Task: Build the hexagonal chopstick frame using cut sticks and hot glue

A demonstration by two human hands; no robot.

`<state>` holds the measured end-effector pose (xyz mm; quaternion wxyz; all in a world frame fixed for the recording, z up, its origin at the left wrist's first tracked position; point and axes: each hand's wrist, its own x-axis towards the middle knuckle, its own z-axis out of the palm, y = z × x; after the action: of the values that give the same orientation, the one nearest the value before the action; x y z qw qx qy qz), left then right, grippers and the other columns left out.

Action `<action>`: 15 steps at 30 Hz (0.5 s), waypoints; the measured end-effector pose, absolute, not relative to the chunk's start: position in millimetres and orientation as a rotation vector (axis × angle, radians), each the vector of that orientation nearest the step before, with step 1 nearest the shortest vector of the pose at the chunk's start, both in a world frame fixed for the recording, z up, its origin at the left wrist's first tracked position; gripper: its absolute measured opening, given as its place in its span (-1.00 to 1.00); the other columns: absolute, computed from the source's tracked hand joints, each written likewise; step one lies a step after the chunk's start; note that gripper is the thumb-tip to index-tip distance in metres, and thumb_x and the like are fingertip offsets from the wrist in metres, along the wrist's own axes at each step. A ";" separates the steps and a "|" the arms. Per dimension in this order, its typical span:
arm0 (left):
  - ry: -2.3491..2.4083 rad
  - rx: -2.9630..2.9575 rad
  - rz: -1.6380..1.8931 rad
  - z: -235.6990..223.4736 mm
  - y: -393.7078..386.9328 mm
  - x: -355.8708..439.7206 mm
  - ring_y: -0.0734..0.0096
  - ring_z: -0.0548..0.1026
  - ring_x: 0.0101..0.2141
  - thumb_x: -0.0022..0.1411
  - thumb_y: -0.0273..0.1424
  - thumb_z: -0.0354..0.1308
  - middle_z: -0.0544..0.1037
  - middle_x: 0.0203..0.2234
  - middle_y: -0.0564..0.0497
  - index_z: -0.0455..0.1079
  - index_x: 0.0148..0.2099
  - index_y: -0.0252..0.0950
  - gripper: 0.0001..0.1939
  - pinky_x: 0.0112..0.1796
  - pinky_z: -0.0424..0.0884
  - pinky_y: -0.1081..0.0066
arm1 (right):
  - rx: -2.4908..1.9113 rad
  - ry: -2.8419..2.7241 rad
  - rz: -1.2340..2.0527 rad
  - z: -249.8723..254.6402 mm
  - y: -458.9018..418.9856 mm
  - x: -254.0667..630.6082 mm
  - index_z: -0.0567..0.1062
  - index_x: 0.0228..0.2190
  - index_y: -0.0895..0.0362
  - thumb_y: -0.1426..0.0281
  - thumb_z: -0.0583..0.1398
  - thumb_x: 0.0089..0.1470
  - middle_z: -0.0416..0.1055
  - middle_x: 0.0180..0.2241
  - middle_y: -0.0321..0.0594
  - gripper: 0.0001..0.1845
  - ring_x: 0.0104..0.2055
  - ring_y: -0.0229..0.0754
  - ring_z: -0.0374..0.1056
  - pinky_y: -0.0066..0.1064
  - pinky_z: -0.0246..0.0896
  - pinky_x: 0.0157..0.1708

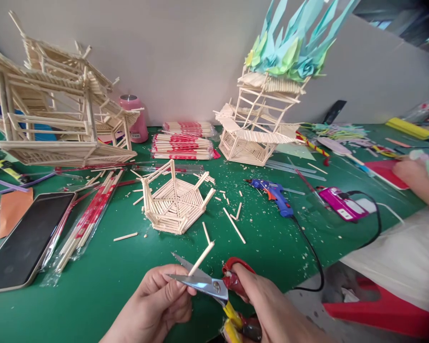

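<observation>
My right hand (268,305) grips the red and yellow handles of a pair of scissors (209,286), whose blades stand apart around a thin wooden stick (201,259). Pinched between thumb and fingers, the lower end of that stick is in my left hand (160,295), close against the blades. Just beyond lies a six-sided frame of glued sticks (175,202) with short uprights along its rim. Cut stick pieces (235,226) and crumbs are scattered to its right.
A stick pavilion (67,152) stands at left, a stick tower with paper leaves (250,147) at back. A blue glue gun (271,193), its cord, a pink box (343,204), a phone (28,238), packaged sticks (182,145) and a pink bottle (138,124) lie around. Another person's hand (414,171) is at right.
</observation>
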<state>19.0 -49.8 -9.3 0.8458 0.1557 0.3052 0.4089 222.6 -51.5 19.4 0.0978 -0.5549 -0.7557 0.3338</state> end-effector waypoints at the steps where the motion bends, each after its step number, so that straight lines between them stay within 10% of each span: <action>1: 0.664 0.336 0.871 -9.6 -49.8 19.7 0.68 -0.07 -0.68 0.01 -0.27 0.28 0.04 -0.77 0.22 0.49 -0.46 -0.37 -0.77 -0.57 -0.10 0.51 | -1.643 -2.236 0.996 18.5 -52.1 222.8 0.34 -0.29 0.14 0.43 0.19 -0.29 0.50 -0.43 -0.15 -0.61 -0.38 -0.07 0.46 -0.43 0.35 -0.47; 15: 0.896 0.282 0.954 2.6 -55.4 23.7 0.62 0.11 -0.60 -0.23 -0.21 0.41 0.23 -0.72 0.13 0.51 -0.54 -0.32 -0.72 -0.50 0.08 0.52 | -1.548 -2.261 0.918 36.0 -36.5 228.0 0.39 -0.35 0.12 0.37 0.31 -0.39 0.47 -0.33 -0.11 -0.59 -0.30 -0.05 0.42 -0.37 0.38 -0.38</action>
<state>23.7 -55.4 2.6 0.7842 0.1307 0.4151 0.4424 228.0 -36.5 36.0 0.1258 -0.5314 -0.7763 0.3151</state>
